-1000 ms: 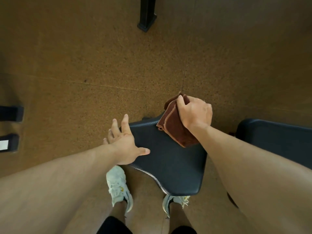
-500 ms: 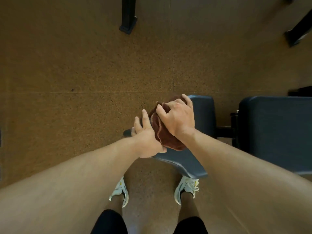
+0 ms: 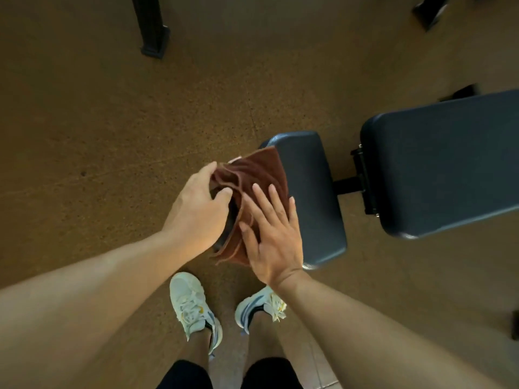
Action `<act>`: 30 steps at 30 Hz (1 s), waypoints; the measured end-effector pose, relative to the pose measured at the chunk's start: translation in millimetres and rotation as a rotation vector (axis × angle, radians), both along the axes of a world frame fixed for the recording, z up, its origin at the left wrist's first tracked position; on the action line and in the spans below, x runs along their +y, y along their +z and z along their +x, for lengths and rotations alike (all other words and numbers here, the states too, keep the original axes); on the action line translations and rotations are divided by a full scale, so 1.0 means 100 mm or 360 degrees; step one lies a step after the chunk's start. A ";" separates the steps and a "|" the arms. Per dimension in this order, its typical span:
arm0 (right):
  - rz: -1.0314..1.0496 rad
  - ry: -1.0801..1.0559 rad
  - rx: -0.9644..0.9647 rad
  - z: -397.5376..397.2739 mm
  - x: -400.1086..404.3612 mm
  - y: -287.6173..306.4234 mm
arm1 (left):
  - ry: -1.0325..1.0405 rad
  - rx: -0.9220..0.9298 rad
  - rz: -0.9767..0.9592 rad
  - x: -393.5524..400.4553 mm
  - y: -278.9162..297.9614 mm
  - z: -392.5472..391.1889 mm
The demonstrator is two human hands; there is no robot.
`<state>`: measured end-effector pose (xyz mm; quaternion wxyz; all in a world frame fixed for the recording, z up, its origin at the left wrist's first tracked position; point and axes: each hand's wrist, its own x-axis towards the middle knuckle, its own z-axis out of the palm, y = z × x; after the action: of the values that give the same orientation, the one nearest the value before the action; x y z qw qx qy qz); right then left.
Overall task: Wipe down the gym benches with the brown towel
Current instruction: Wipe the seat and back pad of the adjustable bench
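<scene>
Pinching the brown towel (image 3: pixel 261 175) with left hand (image 3: pixel 196 211) fingers curled; pressing it flat onto the table (image 3: pixel 311 197) under right hand (image 3: pixel 273 237), fingers spread.

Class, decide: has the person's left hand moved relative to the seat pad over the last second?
Yes. The left hand has left the seat pad's near-left edge and moved onto the brown towel, gripping its left side.

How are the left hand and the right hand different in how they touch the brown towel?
The left hand is curled, pinching folds at the edge of the brown towel, while the right hand lies flat and open on top, fingers spread. The left hand is at the seat pad's edge; the right hand is over the pad. Both touch the towel.
</scene>
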<state>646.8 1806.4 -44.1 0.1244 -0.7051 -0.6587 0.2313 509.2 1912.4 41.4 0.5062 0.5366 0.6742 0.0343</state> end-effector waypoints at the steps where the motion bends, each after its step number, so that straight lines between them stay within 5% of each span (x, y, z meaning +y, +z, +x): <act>1: -0.0118 -0.0166 0.0027 0.08 0.00 -0.01 | -0.0135 0.0086 -0.0065 0.01 -0.04 0.12; 5: -0.0466 -0.0814 0.0044 0.49 -0.06 -0.12 | -0.0612 0.0621 -0.0209 -0.08 -0.19 0.46; 10: -0.0630 -0.1273 0.0057 0.74 -0.17 -0.20 | -0.0894 0.0876 -0.0350 -0.06 -0.16 0.53; 30: -0.0771 -0.2534 0.0432 0.96 -0.12 -0.30 | -0.0831 0.0940 -0.0336 -0.08 -0.26 0.57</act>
<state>743.0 1794.1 -73.8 0.1737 -0.9323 0.1235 0.2922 566.4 1904.4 15.9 0.3348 0.6216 0.6315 -0.3205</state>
